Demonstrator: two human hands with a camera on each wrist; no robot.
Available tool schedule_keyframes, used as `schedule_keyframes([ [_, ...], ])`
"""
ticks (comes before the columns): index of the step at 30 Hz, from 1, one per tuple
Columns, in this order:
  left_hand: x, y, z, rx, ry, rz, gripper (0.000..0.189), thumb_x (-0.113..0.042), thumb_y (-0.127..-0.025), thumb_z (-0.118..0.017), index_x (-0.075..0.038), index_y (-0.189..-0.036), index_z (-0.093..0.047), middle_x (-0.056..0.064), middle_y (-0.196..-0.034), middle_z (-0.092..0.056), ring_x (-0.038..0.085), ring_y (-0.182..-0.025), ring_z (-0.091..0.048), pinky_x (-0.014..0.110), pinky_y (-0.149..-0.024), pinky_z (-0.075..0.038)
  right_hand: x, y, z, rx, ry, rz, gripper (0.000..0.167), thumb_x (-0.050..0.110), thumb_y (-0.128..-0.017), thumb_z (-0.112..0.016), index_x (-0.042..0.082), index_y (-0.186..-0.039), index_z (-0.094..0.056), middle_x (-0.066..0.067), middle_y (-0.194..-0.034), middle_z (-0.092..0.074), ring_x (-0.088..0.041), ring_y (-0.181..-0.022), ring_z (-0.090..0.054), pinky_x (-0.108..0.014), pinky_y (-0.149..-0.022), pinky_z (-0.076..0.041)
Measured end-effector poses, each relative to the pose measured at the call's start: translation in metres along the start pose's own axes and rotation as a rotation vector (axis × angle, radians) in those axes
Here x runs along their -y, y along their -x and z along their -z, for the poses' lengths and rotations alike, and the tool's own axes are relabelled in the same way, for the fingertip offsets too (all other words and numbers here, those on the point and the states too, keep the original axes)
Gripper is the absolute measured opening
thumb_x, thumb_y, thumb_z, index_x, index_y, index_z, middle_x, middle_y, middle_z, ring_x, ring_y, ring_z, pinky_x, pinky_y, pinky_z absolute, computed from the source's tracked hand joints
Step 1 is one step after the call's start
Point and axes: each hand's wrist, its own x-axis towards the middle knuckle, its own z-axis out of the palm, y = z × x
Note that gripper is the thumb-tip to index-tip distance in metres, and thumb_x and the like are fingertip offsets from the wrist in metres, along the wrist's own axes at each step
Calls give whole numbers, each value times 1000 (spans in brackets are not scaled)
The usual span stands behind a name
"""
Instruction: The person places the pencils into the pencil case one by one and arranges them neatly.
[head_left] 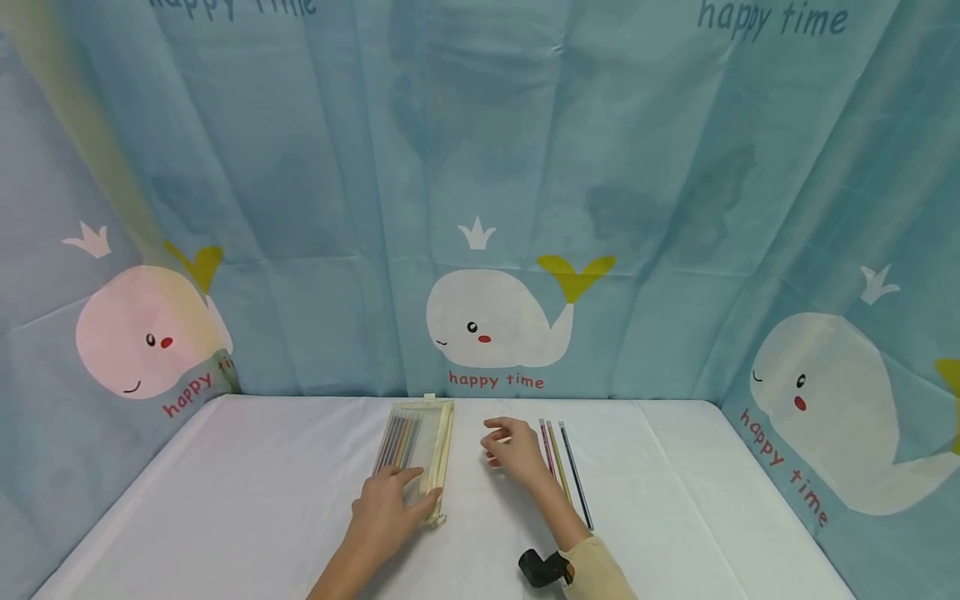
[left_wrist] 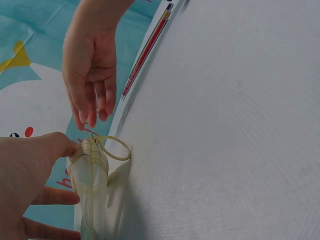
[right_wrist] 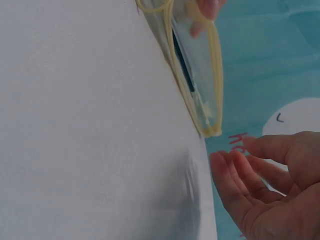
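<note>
A pale yellow, see-through pencil case [head_left: 430, 442] lies on the white table, with several coloured pencils [head_left: 399, 437] inside it. My left hand [head_left: 390, 508] rests on its near end, fingers spread and thumb by the zipper edge. In the left wrist view, a yellow ring [left_wrist: 117, 148] hangs at the zipper end, close to that thumb. My right hand [head_left: 515, 450] hovers just right of the case, apart from it. Its fingers are loosely bent and nothing is between them. Three slim pencils lie beside my right forearm: a red one [head_left: 545, 437], a yellow one [head_left: 553, 450] and a dark one [head_left: 574, 469].
The white tabletop [head_left: 697, 500] extends to both sides of the hands. A blue curtain [head_left: 480, 167] printed with whales stands behind the table and along its sides. A black device [head_left: 542, 568] sits at my right wrist, by the beige sleeve [head_left: 597, 571].
</note>
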Motion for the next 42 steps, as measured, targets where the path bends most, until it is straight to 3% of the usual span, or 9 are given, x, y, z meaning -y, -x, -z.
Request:
schedule_keyframes([
  [17, 2, -1, -3, 0, 8, -4, 48, -45, -90, -82, -9, -121, -79, 20, -121, -70, 44, -109, -69, 69, -66, -54, -2, 10, 22, -115, 144, 42, 34, -3, -95, -73, -11, -127, -68, -16, -94, -71, -34, -78, -74, -32, -64, -61],
  [24, 0, 0, -1, 1, -1, 0, 49, -47, -89, -83, -10, -121, -79, 19, -120, -70, 43, -108, -69, 68, -66, -54, -3, 13, 25, -120, 146, 34, 35, -2, -96, -72, -11, -129, -66, -16, -96, -70, -32, -80, -73, -31, -65, -61],
  [31, 1, 1, -2, -11, -12, -4, 48, -46, -89, -83, -9, -120, -79, 21, -122, -70, 45, -109, -69, 70, -68, -54, -2, 14, 33, -131, 193, 35, 37, -2, -93, -75, -8, -129, -68, -13, -97, -73, -20, -78, -69, -27, -63, -57],
  [42, 1, 0, -1, -7, -8, -9, 48, -45, -89, -83, -9, -120, -79, 21, -122, -70, 45, -109, -69, 72, -69, -54, -9, 12, 54, -183, 224, -9, 41, -3, -91, -76, -9, -130, -67, -16, -102, -73, -20, -83, -66, -27, -66, -54],
])
